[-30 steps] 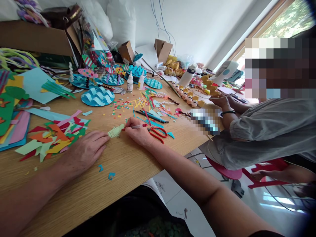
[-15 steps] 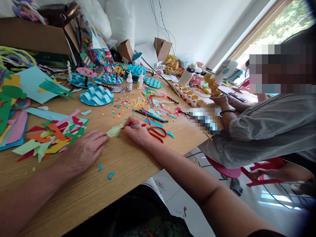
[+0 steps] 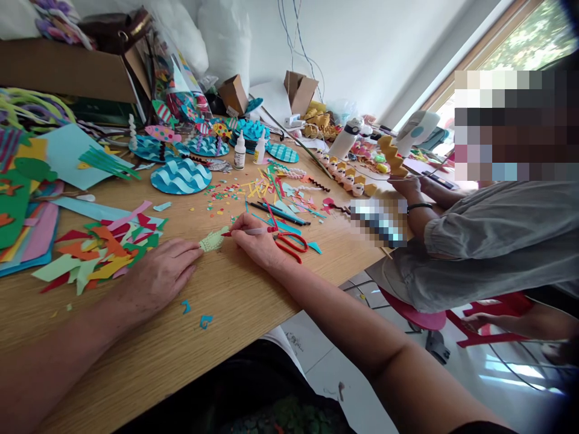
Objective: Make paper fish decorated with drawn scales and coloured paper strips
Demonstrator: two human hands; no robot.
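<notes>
One pale green paper cutout (image 3: 211, 242) lay largely patterned, its right end seemingly unfinished. Right hand (image 3: 254, 246): pinched red pen (image 3: 262, 230). Left hand (image 3: 163, 266): touched cutout; whether pinching, I couldn't tell.

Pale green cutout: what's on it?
The pale green cutout bears small dark marks; the left hand covers its left end, hiding that part; the pen points at its right end.
</notes>
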